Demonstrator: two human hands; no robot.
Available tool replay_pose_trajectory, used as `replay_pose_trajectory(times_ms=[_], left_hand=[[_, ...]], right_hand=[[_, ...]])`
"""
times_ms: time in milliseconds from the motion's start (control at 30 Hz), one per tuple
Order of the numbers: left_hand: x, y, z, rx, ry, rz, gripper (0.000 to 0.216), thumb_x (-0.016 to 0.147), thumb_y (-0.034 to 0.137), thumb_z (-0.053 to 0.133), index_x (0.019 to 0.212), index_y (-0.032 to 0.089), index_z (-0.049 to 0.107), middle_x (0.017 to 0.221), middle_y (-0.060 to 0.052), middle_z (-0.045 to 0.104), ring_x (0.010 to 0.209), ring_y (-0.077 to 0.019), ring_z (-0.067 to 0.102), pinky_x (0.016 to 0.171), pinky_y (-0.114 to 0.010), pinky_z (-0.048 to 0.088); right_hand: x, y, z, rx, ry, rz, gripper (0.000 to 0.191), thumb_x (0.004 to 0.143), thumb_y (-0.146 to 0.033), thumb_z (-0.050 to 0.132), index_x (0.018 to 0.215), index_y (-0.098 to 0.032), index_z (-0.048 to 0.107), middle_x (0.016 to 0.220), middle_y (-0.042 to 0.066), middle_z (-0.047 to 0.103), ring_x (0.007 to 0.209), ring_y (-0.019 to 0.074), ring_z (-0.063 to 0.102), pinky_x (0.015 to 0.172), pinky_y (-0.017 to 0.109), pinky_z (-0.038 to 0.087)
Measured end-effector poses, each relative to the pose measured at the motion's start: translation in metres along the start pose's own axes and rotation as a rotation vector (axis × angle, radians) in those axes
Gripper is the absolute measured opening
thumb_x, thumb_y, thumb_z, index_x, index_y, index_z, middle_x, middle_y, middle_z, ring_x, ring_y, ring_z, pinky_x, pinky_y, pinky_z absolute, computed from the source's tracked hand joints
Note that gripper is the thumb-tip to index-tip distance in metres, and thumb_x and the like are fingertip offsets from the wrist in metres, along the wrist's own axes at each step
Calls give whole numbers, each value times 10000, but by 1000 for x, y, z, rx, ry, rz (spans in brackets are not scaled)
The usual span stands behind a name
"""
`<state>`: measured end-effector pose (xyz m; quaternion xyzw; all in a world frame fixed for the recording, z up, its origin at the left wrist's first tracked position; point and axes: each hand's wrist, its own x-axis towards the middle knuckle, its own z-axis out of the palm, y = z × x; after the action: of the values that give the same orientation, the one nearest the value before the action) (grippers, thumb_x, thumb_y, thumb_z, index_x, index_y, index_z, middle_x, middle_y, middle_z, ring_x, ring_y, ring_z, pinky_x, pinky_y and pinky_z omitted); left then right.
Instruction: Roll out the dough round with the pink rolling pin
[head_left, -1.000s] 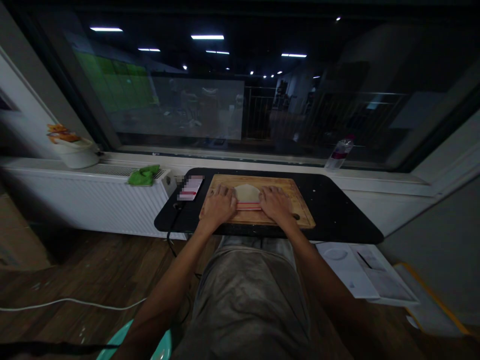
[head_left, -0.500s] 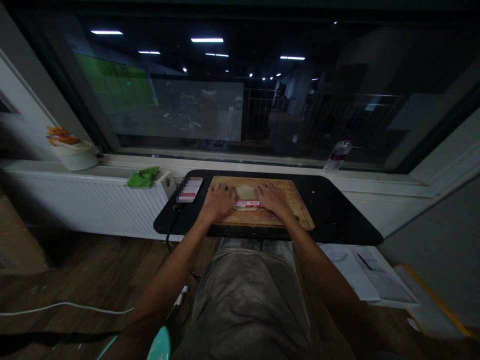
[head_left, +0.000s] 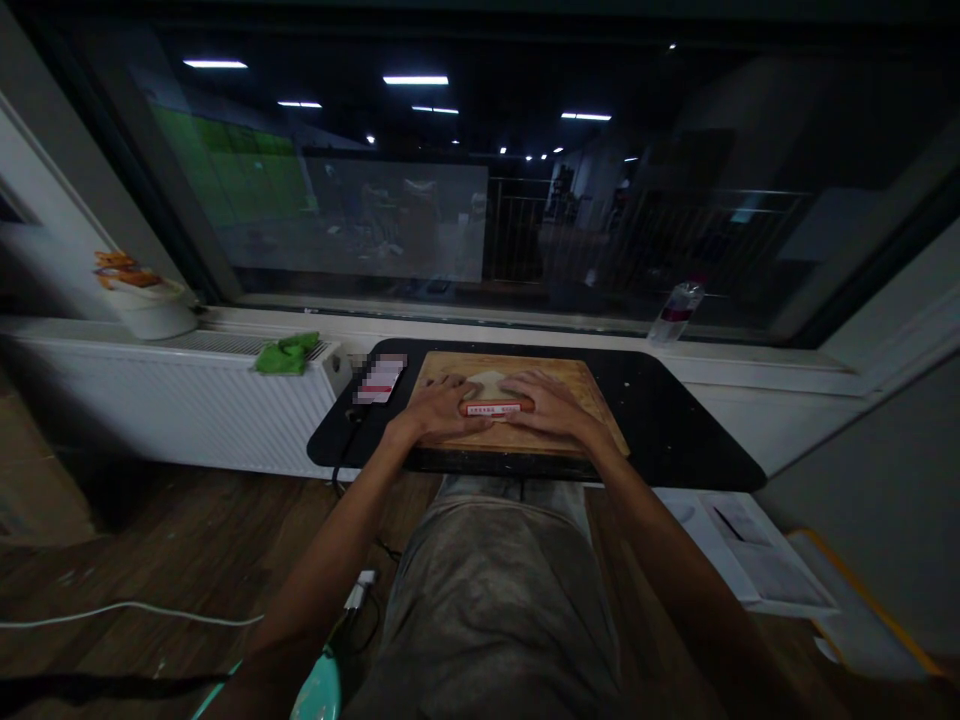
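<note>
- Head view: both hands lay flat, palms down, on a red-and-white roller, left hand on its left end and right hand on its right end. Fingers spread out, pressing rather than clenched around it.
- Just past the fingertips sat a pale, flattened piece of dough, looking soft and matte, part hidden under the roller.
- All of that rested on a square-ish wooden board with visible grain, on a smooth black table.
- Left of the left hand: a phone; further left, a crumpled green cloth.
- Versus half a second before, the hands and roller had slid back toward the body, and less of the dough showed.
</note>
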<state>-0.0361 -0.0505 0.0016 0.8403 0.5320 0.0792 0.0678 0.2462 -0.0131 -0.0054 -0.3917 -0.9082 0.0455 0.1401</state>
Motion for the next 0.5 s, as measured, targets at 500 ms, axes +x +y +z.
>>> replay_pose_trajectory(times_ms=[500], left_hand=[[-2,6,-3,54,41,-33,690,1025,750,616,1552,308,667,1677,-113,627,1573,-372,540,1325,-549,399]], right_hand=[[-1,-14,-7,17,-25,52,586,955,-447,846,1515,-311,737,1619,67,679,1484,333,587,1289,522,425]])
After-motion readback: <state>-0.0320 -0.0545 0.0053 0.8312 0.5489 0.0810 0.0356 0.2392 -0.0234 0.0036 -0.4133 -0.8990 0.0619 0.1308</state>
